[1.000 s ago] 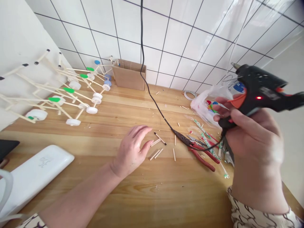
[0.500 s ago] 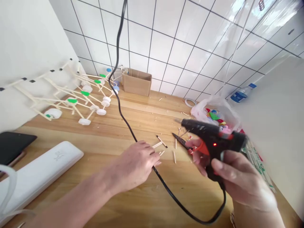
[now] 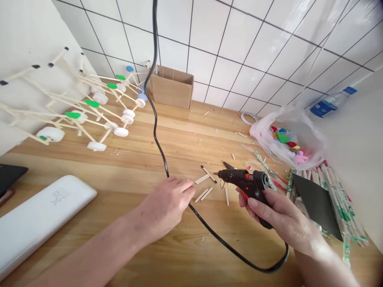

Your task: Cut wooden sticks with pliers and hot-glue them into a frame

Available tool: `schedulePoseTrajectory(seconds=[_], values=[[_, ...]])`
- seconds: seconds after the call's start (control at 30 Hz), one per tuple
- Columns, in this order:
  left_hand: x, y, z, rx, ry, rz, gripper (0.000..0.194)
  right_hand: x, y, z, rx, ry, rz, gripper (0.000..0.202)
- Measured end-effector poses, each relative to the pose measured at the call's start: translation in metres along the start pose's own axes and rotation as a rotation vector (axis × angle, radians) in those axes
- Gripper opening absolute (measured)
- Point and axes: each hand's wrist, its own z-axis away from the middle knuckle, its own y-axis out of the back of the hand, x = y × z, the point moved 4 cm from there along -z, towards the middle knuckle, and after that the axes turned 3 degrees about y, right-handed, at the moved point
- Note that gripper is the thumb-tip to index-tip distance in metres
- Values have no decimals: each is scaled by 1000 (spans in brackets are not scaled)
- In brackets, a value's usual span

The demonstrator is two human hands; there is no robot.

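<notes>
My right hand (image 3: 278, 211) grips a black hot glue gun (image 3: 245, 180) with an orange trigger and a lit red light. The gun's nozzle points left, close to a black-tipped stick (image 3: 208, 174). Several short pale wooden sticks (image 3: 206, 194) lie between the two hands. My left hand (image 3: 170, 203) is closed around the gun's black cord (image 3: 209, 233), low over the table; its palm side is hidden. Behind the gun, the dark tip of some pliers (image 3: 228, 165) shows, and the rest is covered.
Stick frames with white wheels (image 3: 97, 146) stand at left, near a white power bank (image 3: 50, 219) and a dark phone (image 3: 12, 175). Farther back are a cardboard box (image 3: 172, 89), a tape roll (image 3: 249, 118), a plastic bag of coloured pieces (image 3: 314, 147) and a bottle (image 3: 332, 103). Wrapped sticks (image 3: 338, 199) lie right.
The glue gun has come down and left, its nozzle now near the loose sticks. The view has shifted, revealing more of the wrapped sticks. My left hand stays at the cord.
</notes>
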Motion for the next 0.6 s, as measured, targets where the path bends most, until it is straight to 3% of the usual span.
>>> schedulePoseTrajectory(seconds=[0.3, 0.6], values=[[2, -9, 1, -208, 35, -5, 36, -5, -1, 0, 67, 13, 179, 34], [3, -10, 2, -216, 30, -7, 32, 1, -2, -1, 61, 7, 260, 29]])
